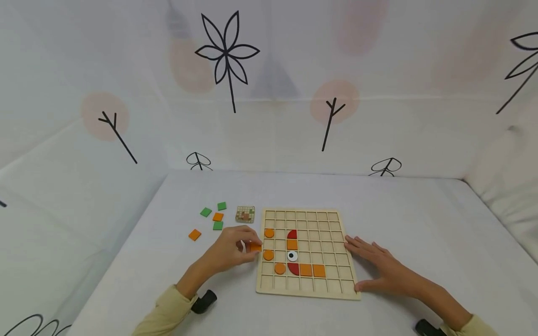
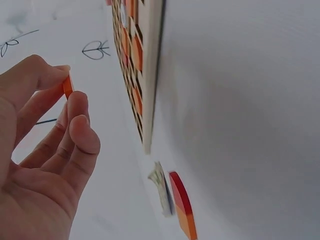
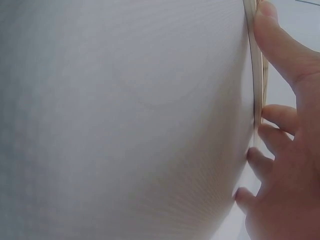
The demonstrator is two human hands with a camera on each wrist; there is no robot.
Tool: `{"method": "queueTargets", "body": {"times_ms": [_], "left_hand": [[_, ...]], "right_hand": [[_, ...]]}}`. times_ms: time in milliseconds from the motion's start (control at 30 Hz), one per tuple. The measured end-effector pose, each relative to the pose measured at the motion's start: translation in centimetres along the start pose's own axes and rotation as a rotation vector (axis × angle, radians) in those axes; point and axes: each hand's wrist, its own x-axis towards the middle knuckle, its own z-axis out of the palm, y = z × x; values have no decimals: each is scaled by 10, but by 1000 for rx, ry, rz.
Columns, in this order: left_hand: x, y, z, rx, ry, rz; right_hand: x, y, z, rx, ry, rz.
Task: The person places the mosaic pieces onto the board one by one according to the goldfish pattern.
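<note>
A wooden grid board (image 1: 334, 256) lies flat on the white table. On it sit round orange pieces (image 1: 269, 233), orange squares (image 1: 306, 269), red quarter-round pieces (image 1: 293, 269) and a white eye piece (image 1: 292, 255). At the board's left edge, my left hand (image 1: 232, 247) pinches an orange tile (image 2: 68, 86) between thumb and fingertips; the left wrist view shows it edge-on. My right hand (image 1: 384, 273) is spread along the board's right edge, with thumb (image 3: 280, 42) and fingertips touching or very close to it.
Left of the board lie loose green tiles (image 1: 206, 212) and orange tiles (image 1: 194, 234). A small patterned card (image 1: 245, 214) lies by the board's far left corner. In the left wrist view a red-and-orange shape (image 2: 182, 206) is near the card. White printed cloth (image 1: 286, 135) rises behind the table.
</note>
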Motion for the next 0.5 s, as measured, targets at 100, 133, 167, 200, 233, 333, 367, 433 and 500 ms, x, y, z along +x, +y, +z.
{"method": "queueTargets", "body": {"times_ms": [100, 133, 167, 200, 233, 333, 367, 433, 500], "left_hand": [[6, 5, 4, 4, -22, -6], [8, 7, 6, 4, -28, -9], [10, 9, 7, -2, -35, -10], [13, 11, 9, -10, -44, -10], [15, 13, 11, -20, -52, -8], [22, 17, 19, -53, -78, 16], [24, 18, 21, -65, -87, 26], [28, 19, 27, -83, -101, 48], [33, 20, 33, -99, -118, 64]], "right_hand": [[1, -1, 0, 2, -7, 6], [1, -1, -1, 6, -6, 7], [1, -2, -1, 9, -6, 9], [1, -2, -1, 12, -6, 10], [1, -2, -1, 15, -7, 12], [0, -3, -1, 29, -12, 24], [1, -3, -1, 31, -16, 28], [1, -3, -1, 37, -22, 35], [1, -3, -1, 34, -19, 31]]}}
